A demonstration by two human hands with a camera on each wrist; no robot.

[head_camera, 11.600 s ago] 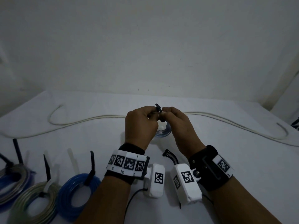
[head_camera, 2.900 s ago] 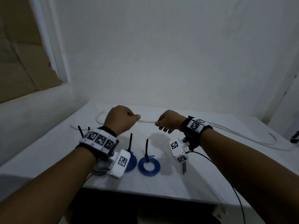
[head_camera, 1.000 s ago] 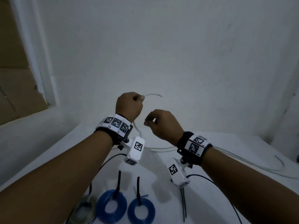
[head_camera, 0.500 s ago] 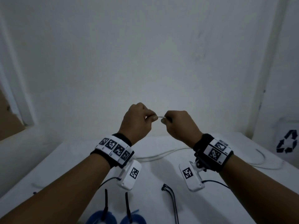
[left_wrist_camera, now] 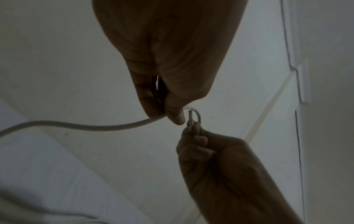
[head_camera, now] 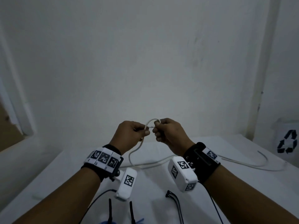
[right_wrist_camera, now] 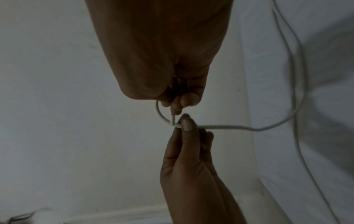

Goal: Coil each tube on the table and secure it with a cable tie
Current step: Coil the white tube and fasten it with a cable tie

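1. A white tube (head_camera: 140,145) is held up above the counter (head_camera: 153,183), and a small loop is bent into its end between the two hands.
2. The tube is pinched by the left hand (head_camera: 129,136) where the loop begins; its thumb and fingers (left_wrist_camera: 175,115) are clamped together on it.
3. The tube's tip is pinched by the right hand (head_camera: 168,133), its fingers (right_wrist_camera: 184,100) curled and closed on that end.
4. From the left hand the tube is seen hanging down in a curve to the counter, where the rest of it is laid out toward the right in long bends.
5. Loose black cable ties (head_camera: 175,202) are seen lying on the counter near the front edge.
6. Blue coils (head_camera: 137,221) with upright black ties (head_camera: 110,210) are cut off by the bottom edge of the head view.
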